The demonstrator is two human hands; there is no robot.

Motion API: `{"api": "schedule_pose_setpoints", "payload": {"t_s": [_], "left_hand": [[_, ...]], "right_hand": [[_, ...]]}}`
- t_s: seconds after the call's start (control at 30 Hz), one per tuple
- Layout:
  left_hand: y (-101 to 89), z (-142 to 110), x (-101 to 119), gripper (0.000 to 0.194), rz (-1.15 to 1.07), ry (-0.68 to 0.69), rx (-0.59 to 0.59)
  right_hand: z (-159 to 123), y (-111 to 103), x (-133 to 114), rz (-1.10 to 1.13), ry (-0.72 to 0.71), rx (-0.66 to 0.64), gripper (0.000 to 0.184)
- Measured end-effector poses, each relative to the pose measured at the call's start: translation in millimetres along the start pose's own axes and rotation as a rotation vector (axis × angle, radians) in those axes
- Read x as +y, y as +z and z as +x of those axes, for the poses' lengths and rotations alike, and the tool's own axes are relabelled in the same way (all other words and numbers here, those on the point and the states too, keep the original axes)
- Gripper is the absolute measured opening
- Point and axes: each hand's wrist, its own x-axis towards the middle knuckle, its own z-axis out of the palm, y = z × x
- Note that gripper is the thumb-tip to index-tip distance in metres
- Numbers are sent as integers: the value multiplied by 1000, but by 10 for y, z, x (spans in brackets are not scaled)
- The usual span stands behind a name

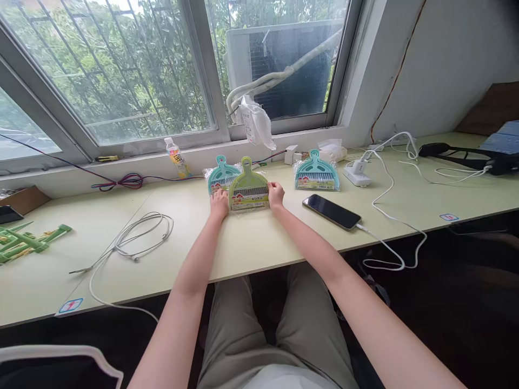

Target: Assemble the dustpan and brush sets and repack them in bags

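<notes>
Slightly left of centre, a yellow-green dustpan and brush set point(248, 181) in clear wrapping stands partly in front of a teal dustpan and brush set point(222, 172). My right hand point(276, 195) is closed on the right edge of the yellow-green set's wrapping. At the lower front of the teal set, my left hand point(219, 204) has its fingers bent over the package, close beside the yellow-green set's left edge. The fingertips' exact grip there is partly hidden. Another wrapped teal set point(317, 172) lies apart to the right.
A black phone point(332, 211) on a white charging cable point(385, 246) lies right of my arms. Coiled pale cable point(141, 235) and green plastic pieces point(34, 243) are on the left. A drink bottle point(177, 158) and a white plug adapter point(357, 174) stand towards the window.
</notes>
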Motion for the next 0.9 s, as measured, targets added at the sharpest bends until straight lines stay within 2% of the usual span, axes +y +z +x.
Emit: {"api": "schedule_pose_setpoints", "payload": {"t_s": [0.1, 0.3, 0.5, 0.7, 0.8, 0.9], "left_hand": [[30, 26, -29, 49, -78, -38, -11], [63, 79, -95, 48, -287, -172, 56], [3, 46, -30, 47, -121, -153, -74], [-25, 9, 6, 56, -44, -144, -90], [-25, 16, -6, 55, -113, -144, -25], [-38, 47, 3, 44, -340, -19, 200]], "right_hand": [[-6, 3, 5, 6, -10, -8, 14], [9, 11, 22, 10, 11, -18, 14], [14, 12, 19, -2, 18, -15, 13], [19, 8, 26, -13, 22, -19, 13], [16, 8, 32, -11, 9, -23, 13], [10, 11, 31, 4, -6, -16, 13]]}}
